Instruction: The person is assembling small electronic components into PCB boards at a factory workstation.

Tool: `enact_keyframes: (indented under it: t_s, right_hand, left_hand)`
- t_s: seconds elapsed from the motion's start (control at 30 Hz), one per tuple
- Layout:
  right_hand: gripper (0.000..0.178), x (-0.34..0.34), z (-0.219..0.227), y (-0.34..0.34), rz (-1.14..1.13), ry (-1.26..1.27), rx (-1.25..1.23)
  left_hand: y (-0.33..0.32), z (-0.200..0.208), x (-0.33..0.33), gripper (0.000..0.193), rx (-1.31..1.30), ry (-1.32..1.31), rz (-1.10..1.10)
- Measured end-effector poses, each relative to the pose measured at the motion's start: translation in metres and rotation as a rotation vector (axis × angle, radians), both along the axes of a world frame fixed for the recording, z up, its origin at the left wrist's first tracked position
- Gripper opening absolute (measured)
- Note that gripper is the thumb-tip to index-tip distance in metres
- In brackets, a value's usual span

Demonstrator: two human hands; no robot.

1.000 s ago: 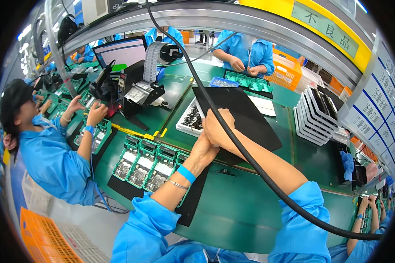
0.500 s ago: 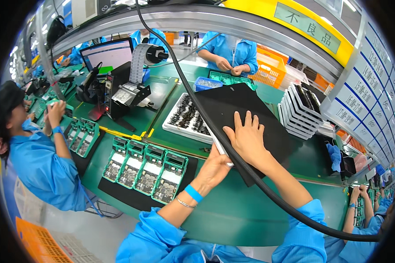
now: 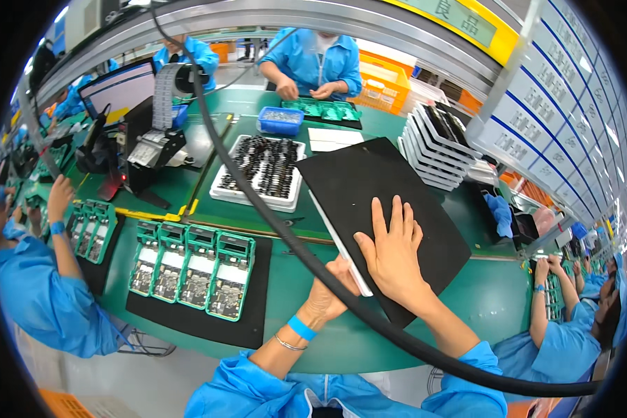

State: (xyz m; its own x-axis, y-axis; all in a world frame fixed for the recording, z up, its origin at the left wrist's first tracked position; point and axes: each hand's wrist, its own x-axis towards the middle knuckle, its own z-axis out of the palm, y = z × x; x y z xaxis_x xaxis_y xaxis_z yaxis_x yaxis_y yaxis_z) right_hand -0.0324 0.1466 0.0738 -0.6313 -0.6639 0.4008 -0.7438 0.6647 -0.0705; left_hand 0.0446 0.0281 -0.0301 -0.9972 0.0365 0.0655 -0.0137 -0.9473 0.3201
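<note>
A large black sheet (image 3: 390, 181) lies slanted over a white tray (image 3: 336, 240), of which only the left edge shows. My right hand (image 3: 395, 258) rests flat on the sheet with its fingers spread. At the tray's near left corner, my left hand (image 3: 329, 291) is closed on the white edge; a thick black cable passes in front of it and partly hides the fingers. Just beyond the sheet's left side stands another white tray (image 3: 219, 188) filled with small black parts. To the left, several circuit boards in green frames (image 3: 228, 282) sit on a black mat (image 3: 256, 313).
The black cable (image 3: 272, 221) cuts diagonally across my workspace. Stacked white trays (image 3: 425, 153) stand at the right. Farther off are a blue bin (image 3: 280, 122), white sheets (image 3: 334, 138) and a co-worker (image 3: 315, 66) facing me. A label printer (image 3: 150, 150) and monitor (image 3: 122, 89) occupy the left.
The view has swung right. The black sheet, with my hands on it, has come nearer and to the right, uncovering more of the parts tray and the white sheets beyond.
</note>
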Motion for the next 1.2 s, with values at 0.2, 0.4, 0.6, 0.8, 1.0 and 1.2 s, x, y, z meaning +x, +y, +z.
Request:
enact_keyframes:
  t_s: [0.2,0.4,0.6,0.8,1.0,1.2]
  right_hand:
    - [0.078,0.026,0.001,0.024,-0.021,0.019,0.019]
    - [0.077,0.061,0.012,0.061,-0.051,-0.330,-0.270]
    - [0.082,0.087,-0.003,0.079,0.130,-0.877,-1.260]
    - [0.079,0.075,-0.017,0.097,0.085,-0.813,-1.610]
    - [0.077,0.021,-0.040,0.112,0.071,-0.719,-1.880]
    - [0.075,-0.043,-0.087,0.068,0.114,-0.763,-2.088]
  left_hand:
    - [0.022,0.013,0.006,0.068,-0.018,-0.043,-0.005]
    - [0.035,0.067,0.037,0.079,-0.685,0.145,0.007]
    - [0.062,0.134,0.055,0.110,-1.390,0.319,0.371]
    - [0.078,0.176,0.068,0.113,-1.747,0.433,0.238]
    - [0.115,0.184,0.052,0.104,-1.871,0.706,0.519]
    - [0.129,0.168,0.005,0.104,-2.434,0.647,0.439]
